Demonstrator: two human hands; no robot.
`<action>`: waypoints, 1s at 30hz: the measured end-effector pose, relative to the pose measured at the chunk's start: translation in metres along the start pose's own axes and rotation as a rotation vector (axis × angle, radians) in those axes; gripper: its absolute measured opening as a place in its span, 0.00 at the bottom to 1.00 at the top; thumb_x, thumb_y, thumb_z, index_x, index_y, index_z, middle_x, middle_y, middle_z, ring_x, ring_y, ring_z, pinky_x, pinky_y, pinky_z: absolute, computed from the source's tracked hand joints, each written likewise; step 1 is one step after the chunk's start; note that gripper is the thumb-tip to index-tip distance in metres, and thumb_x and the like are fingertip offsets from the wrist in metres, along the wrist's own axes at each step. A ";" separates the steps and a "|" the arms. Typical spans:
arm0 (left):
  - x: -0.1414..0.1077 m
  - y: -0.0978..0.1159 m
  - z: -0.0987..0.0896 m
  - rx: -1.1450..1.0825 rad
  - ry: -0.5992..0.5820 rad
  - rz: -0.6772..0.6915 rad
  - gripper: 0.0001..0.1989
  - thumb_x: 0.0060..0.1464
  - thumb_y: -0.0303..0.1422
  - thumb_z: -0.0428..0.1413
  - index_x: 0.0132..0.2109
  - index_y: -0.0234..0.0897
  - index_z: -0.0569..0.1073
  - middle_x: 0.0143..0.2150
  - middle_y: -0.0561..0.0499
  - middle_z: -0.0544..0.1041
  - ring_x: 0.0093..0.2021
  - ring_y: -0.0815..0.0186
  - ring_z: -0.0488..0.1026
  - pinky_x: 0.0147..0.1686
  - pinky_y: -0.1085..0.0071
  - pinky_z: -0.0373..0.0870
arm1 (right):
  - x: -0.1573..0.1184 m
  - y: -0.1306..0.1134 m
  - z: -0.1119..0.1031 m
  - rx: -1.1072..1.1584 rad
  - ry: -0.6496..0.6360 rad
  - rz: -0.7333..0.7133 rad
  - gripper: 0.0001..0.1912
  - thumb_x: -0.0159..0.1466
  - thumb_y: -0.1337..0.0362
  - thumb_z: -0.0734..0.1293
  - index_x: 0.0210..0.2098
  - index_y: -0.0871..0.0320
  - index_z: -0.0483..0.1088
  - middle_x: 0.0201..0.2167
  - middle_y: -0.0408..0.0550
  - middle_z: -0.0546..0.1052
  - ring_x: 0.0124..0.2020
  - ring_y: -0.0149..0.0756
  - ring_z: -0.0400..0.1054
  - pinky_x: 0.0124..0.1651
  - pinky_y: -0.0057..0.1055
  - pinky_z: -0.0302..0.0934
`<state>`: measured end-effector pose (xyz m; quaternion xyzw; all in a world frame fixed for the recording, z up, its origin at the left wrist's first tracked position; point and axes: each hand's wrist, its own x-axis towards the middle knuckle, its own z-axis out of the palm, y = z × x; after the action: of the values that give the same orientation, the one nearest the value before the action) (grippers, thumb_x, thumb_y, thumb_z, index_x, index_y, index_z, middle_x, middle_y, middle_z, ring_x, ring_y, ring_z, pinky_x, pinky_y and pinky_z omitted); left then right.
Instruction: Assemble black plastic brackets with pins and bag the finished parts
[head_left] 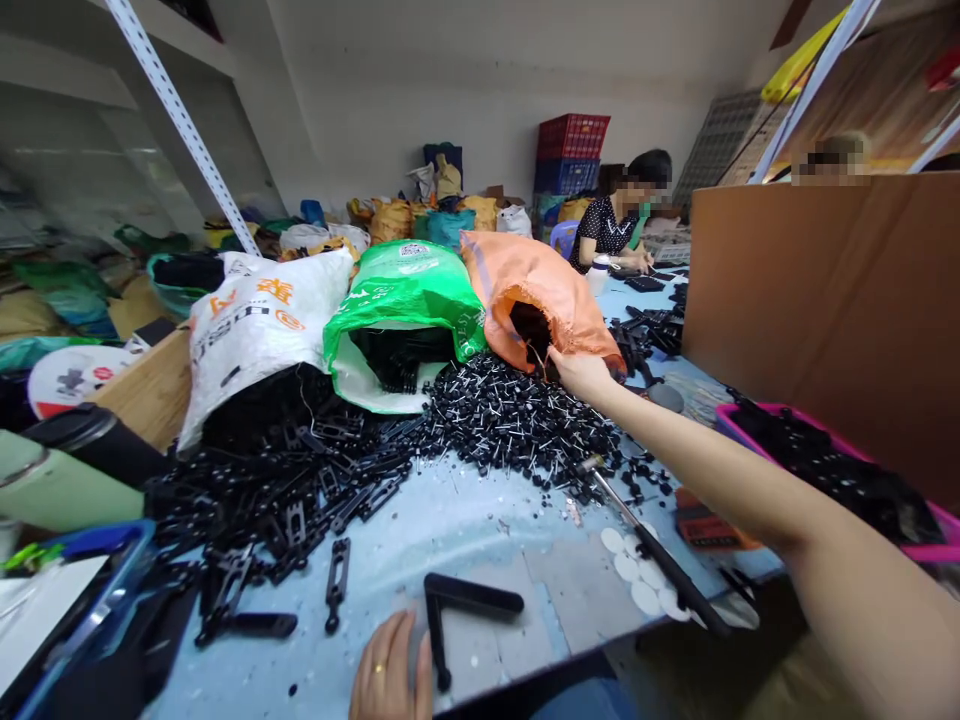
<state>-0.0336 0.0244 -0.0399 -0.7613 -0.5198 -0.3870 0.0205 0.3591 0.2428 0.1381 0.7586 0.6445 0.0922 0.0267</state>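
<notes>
My right hand [583, 374] reaches far across the table. Its fingers are closed on the lower rim of an orange woven sack [536, 265], which lies on its side with its mouth towards me. Below it spreads a heap of small black-headed screws [517, 420]. At the table's front edge, my left hand [391, 668] rests with curled fingers around something greyish that I cannot make out. Just right of it lies a black V-shaped folding arm [472, 597]. A slotted black link [337, 585] lies farther left. A hammer [652, 545] rests beneath my right forearm.
White [262, 310] and green [412, 285] sacks spill black parts [300, 500]. White discs [637, 570] lie near the hammer. A cardboard sheet [810, 300] and pink-rimmed basket [832, 460] stand right; a green tumbler [67, 485] and blue bin [127, 580] left. A person [611, 225] sits behind.
</notes>
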 end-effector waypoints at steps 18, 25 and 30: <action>0.083 0.058 0.001 0.158 -0.883 0.334 0.14 0.57 0.30 0.48 0.50 0.39 0.67 0.38 0.45 0.74 0.41 0.57 0.71 0.39 0.64 0.64 | -0.267 -0.053 0.035 0.244 -0.285 -0.702 0.14 0.65 0.53 0.57 0.38 0.57 0.64 0.34 0.48 0.72 0.34 0.37 0.67 0.32 0.28 0.52; 0.066 0.053 0.002 0.120 -0.871 0.212 0.16 0.58 0.34 0.47 0.53 0.39 0.65 0.43 0.44 0.72 0.45 0.56 0.68 0.43 0.63 0.63 | -0.276 -0.069 0.066 0.343 -0.251 -0.727 0.16 0.65 0.52 0.57 0.36 0.58 0.65 0.35 0.48 0.71 0.37 0.36 0.65 0.33 0.28 0.53; 0.066 0.061 0.006 -0.095 -0.878 0.190 0.19 0.59 0.41 0.44 0.54 0.40 0.62 0.48 0.45 0.69 0.50 0.58 0.65 0.47 0.64 0.60 | -0.272 -0.085 0.075 0.330 -0.234 -0.701 0.18 0.64 0.50 0.56 0.37 0.57 0.66 0.34 0.47 0.71 0.36 0.35 0.65 0.31 0.28 0.52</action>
<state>0.0294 0.0507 0.0187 -0.8978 -0.3888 -0.0473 -0.2014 0.2479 -0.0047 0.0219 0.4924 0.8628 -0.1142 0.0076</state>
